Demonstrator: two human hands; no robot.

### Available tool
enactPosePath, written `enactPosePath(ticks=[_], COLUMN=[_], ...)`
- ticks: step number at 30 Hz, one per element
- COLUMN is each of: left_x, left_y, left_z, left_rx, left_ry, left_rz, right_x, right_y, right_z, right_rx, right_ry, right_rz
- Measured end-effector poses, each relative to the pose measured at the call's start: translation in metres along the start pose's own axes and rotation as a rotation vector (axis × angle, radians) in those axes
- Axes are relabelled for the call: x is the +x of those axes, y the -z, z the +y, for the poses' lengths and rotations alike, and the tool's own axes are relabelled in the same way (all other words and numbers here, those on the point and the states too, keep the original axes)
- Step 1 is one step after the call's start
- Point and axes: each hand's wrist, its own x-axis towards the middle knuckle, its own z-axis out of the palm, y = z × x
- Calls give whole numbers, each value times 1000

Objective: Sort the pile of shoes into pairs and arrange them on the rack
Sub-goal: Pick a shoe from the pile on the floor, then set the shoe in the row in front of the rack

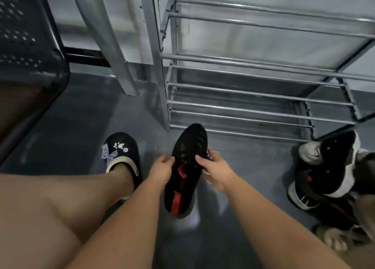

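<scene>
A black sneaker with red marks (pixel 185 169) sits centre frame, toe toward 12 o'clock, gripped on its sides by the left hand (pixel 162 170) and right hand (pixel 216 170). The rack (pixel 259 106) stands at 1 o'clock; the shoe pile (pixel 328 177) lies at 3 o'clock.

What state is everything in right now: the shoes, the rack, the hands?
black and red sneaker: held up off the floor, toe toward the rack
left hand: grips the sneaker's left side
right hand: grips its right side
shoe rack: upright, no shoes on the visible bars
pile of shoes: jumbled on the floor, unsorted
</scene>
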Motion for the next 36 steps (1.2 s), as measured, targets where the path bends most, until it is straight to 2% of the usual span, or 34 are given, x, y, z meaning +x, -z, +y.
enactPosePath(ticks=[2,4,7,10,12,19,24,28,32,36], left_x=[8,9,2,-7,-17,-62,-100,-128,-149,-166], left_y=[2,-1,-7,-13,-21,-70,-124,-171,-213,-252], left_z=[3,4,-3,-12,-10,11,24,35,48,59], left_rx=[-47,40,423,915,1107,1470,1591,1613,1610,1593], left_ry=[1,-39,-209,-381,-485,-837,-1047,-1142,-1165,-1227], left_rz=[11,14,-30,-65,-68,-183,-235,-290,-345,-377], right_x=[7,8,1,-13,-25,-87,-135,-170,-203,-229], right_y=[-4,-2,9,30,47,117,178,232,287,335], right_z=[2,6,10,12,15,21,16,5,-4,4], right_rx=[-91,-214,-517,-1106,-1333,-1553,-1707,-1689,-1676,-1533], right_ry=[-32,-16,57,149,167,188,189,152,110,95], right_rz=[-46,-44,11,30,59,329,512,646,778,902])
